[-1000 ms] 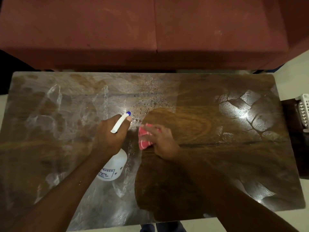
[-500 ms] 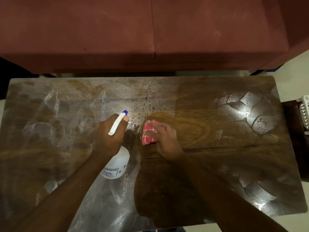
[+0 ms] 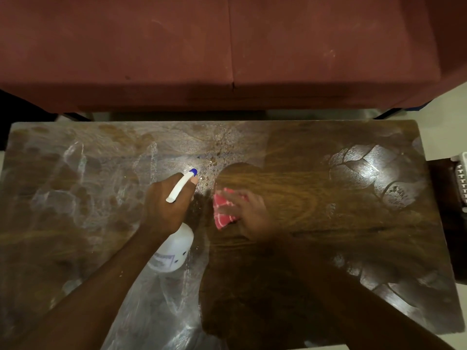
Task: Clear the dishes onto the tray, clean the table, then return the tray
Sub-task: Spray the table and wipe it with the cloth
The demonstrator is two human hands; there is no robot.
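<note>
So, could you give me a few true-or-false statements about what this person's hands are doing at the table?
1. The left hand grips a white spray bottle. True.
2. The right hand presses a blue sponge on the table. False: it presses a red checked cloth.
3. Droplets lie on the table just beyond the bottle's nozzle. True.
4. The sofa behind the table is green. False: it is dark red.

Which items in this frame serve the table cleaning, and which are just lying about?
In use: spray bottle in the left hand; red cloth under the right hand; wet table.
Lying about: maroon sofa; white slotted object at the right edge.
</note>
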